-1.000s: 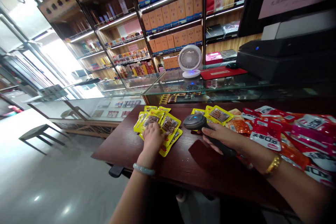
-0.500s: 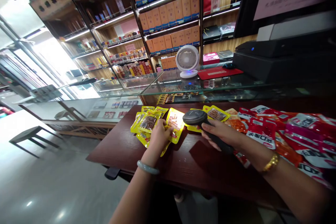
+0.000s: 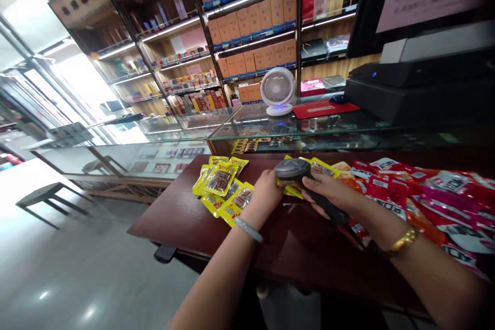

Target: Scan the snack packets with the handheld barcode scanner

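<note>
My right hand is wrapped round the handle of a dark handheld barcode scanner, its head pointing left above the table. Close against the scanner head, my left hand is closed at the edge of a yellow snack packet; its fingertips are partly hidden. More yellow packets with brown contents lie overlapping to the left of my left hand. Another yellow packet lies behind my right hand. Red snack packets are heaped beside my right forearm.
The dark wooden table meets a glass display counter at the back. On that counter stand a white fan and a red mat. A black machine is at the right, a stool at the left.
My left hand has moved right, from the left yellow packets to beside the scanner head. The yellow packet it held is gone from its earlier spot. The scanner has shifted slightly right.
</note>
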### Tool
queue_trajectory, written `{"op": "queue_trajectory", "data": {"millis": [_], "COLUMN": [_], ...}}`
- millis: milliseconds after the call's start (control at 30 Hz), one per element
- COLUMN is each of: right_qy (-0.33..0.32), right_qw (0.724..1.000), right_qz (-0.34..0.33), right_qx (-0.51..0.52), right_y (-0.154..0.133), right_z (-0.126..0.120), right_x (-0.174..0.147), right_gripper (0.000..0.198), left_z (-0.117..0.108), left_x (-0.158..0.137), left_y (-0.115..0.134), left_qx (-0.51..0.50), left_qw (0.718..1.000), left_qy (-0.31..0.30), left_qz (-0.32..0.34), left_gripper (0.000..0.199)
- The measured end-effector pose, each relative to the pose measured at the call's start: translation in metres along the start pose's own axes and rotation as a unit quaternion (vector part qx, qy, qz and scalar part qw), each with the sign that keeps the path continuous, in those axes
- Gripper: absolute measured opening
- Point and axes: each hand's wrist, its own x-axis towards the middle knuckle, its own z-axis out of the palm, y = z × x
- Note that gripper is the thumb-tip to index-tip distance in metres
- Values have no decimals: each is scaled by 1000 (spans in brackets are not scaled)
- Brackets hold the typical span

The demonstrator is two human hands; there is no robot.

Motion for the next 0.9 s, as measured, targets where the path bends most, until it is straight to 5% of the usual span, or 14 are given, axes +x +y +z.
{"op": "queue_trajectory", "data": {"millis": [67,167,300,567,900], "right_qy": [-6,-19,-48,-73,-98], "right_qw": [1000,999,998,994,990], "right_qz": [14,27,29,57,85], "right_qx": [-4,-18,-37,-58,-54], "right_y": [2,5,10,16,25], "right_z": [1,4,8,13,9], "right_x": [0,0,0,0,3], "right_gripper": [43,43,42,43,41], "left_z": [-22,-52,-68,-56,-51], "left_x": [-18,-44,-62,-62,-61], "left_y": [-14,-41,-68,-71,-65], "left_qx": [97,248,328,220,97], "left_qw": [995,960,924,945,975], "left_qy": [-15,-29,-59,-77,16], "left_qz": [-11,-126,-188,-231,-197], "left_gripper": [43,49,51,37,21]}}
